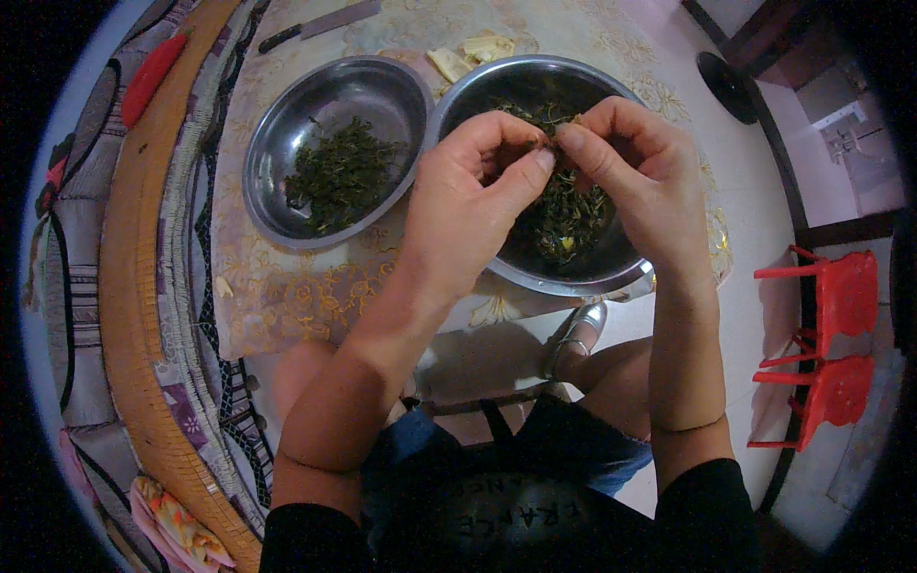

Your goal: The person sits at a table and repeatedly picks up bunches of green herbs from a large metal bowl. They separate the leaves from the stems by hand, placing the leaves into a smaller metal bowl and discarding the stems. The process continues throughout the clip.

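Over the right-hand steel bowl (pixel 573 285), my left hand (pixel 480 179) and my right hand (pixel 637 172) meet with thumbs and fingertips pinched together. Between them is a small dark piece of leafy greens, mostly hidden by the fingers. Beneath my hands, a tangle of dark wilted greens (pixel 566 222) lies in that bowl, with one small yellow bit among them. To the left, almost touching its rim, stands a second steel bowl (pixel 269 193). A heap of finer dark green leaves (pixel 344 175) covers part of its bottom.
A cleaver (pixel 337 21) with a black handle lies at the table's far left. Pale yellowish scraps (pixel 487 49) sit behind the bowls on the patterned tablecloth (pixel 308 301). A wooden bench seat (pixel 132 286) runs along the left. Red plastic chairs (pixel 845 301) stand at right.
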`<state>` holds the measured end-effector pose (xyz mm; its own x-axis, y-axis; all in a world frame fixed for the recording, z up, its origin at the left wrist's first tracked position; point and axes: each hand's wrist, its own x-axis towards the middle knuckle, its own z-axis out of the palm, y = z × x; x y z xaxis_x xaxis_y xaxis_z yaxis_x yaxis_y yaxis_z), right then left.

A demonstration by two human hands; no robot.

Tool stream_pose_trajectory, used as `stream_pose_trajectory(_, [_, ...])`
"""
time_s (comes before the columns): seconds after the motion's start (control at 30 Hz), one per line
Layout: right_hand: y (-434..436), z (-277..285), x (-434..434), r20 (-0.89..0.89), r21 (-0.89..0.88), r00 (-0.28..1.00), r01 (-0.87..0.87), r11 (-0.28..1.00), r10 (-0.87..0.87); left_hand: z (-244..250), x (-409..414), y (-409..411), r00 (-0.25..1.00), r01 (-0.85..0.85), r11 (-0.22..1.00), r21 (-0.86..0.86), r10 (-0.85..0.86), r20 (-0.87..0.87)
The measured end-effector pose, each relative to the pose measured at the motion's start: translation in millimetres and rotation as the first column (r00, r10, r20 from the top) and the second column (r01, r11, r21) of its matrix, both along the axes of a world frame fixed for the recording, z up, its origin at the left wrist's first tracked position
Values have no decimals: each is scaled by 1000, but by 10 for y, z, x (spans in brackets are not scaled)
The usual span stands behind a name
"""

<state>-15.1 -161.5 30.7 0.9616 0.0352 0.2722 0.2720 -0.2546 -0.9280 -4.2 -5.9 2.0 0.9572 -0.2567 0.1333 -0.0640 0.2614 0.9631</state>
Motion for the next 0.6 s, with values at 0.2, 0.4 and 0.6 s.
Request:
stream_pose_trajectory(0.2, [27, -24, -8, -22, 39, 1000, -13, 999, 14, 7, -26, 12, 996, 40, 999, -30, -42, -82])
stream_pose_trajectory(0.4, [-30, -33, 28, -55, 35, 998, 9, 999, -7, 43, -85, 0, 965, 82, 944, -320, -156, -213])
stream_pose_trajectory(0.6, [-76, -14, 9, -62, -28, 997, -57, 998, 55, 64, -25, 8, 941, 113, 943, -313, -202, -270])
